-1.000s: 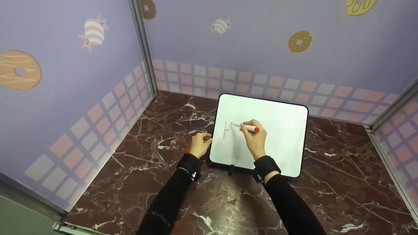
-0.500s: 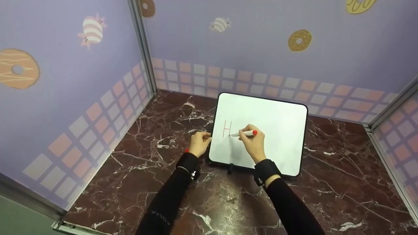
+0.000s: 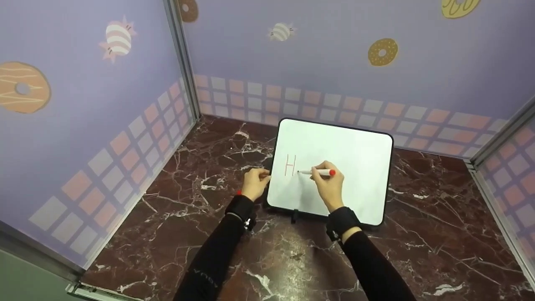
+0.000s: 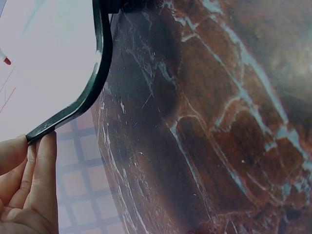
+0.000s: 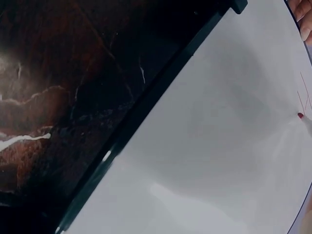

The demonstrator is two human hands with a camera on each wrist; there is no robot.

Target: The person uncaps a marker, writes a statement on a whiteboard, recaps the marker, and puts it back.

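Observation:
A whiteboard [image 3: 355, 184] with a black frame stands tilted on the table, a red letter H [image 3: 290, 165] drawn on its left part. My left hand [image 3: 254, 184] pinches the board's left edge; in the left wrist view thumb and fingers grip the dark frame [image 4: 73, 108]. My right hand [image 3: 328, 186] holds a white marker [image 3: 319, 172] with a red end between thumb and fingers. Its tip is just right of the H's lower end. In the right wrist view, the red marker tip [image 5: 300, 116] shows beside the red strokes, while most of that hand is out of frame.
A small black stand foot [image 3: 295, 216] juts out below the board's lower edge. Something small and red [image 3: 239, 192] lies beside the left wrist, partly hidden. The brown marbled table [image 3: 175, 238] is enclosed by purple walls [image 3: 326, 54] with candy and doughnut pictures.
The H gained its right upright and a longer crossbar as the marker moved down the board. Since then the right hand has shifted slightly right with the marker. The left hand keeps its hold.

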